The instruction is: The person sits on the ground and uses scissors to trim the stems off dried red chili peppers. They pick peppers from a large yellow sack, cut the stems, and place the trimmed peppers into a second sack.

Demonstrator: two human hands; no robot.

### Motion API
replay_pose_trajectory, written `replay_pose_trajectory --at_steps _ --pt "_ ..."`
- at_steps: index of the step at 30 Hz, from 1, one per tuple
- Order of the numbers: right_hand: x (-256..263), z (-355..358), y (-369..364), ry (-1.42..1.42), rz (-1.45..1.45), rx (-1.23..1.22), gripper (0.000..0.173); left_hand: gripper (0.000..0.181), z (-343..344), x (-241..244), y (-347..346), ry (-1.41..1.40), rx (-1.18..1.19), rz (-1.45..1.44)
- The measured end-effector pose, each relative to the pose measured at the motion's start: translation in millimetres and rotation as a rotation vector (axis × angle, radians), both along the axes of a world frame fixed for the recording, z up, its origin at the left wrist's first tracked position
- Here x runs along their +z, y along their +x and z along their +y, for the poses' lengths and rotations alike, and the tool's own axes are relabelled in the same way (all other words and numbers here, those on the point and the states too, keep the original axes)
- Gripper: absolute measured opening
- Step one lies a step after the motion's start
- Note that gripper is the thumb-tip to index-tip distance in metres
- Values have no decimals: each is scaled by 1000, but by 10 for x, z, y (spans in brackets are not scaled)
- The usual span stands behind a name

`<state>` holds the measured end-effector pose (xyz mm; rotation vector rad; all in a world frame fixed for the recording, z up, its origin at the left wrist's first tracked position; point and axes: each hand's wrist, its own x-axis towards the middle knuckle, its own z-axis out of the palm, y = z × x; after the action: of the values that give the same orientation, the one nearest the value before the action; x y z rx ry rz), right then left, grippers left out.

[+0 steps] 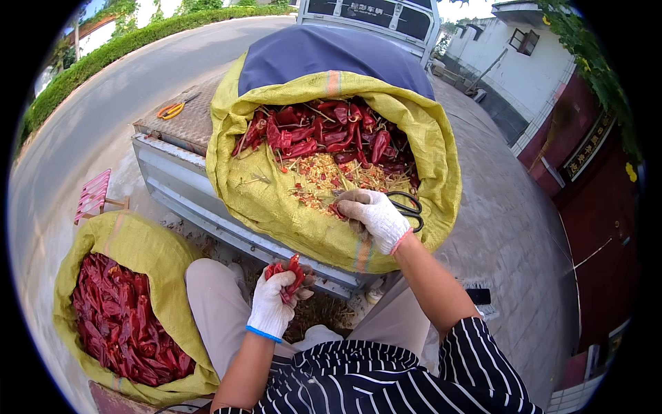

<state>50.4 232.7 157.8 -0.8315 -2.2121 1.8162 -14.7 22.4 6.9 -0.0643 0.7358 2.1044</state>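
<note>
My left hand point(282, 297), in a white knit glove with a blue cuff, is closed around several red chili peppers point(296, 274) in front of the truck bed's edge. My right hand point(370, 212), in a white glove with a pink cuff, is at the lower inside of a large yellow woven sack point(279, 227). Black-handled scissors point(412, 209) lie beside or under it; whether the fingers touch them or hold a pepper bit is not clear. Dried red chili peppers point(331, 129) with stems fill the back of the sack, with loose yellow seeds point(323, 173) and cut stems before them.
At the lower left stands a second yellow sack point(150, 243), full of red peppers point(124, 315). Orange-handled pliers or snips point(173, 110) lie on the metal truck bed point(196, 108). A pink-strapped folding stool point(95, 194) stands left. Dark blue cloth point(331, 57) covers the big sack's back.
</note>
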Motion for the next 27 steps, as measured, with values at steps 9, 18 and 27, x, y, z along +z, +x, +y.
replay_pose_trajectory --at_steps 9,18,27 --pt "-591 -707 15 786 167 421 20 21 -27 17 -14 20 66 17" --pt "-61 -317 -645 1026 248 525 23 26 -607 171 -499 141 294 -13" --pt "27 433 -1929 1188 -179 236 56 29 -2381 6 -1465 -724 1152 553"
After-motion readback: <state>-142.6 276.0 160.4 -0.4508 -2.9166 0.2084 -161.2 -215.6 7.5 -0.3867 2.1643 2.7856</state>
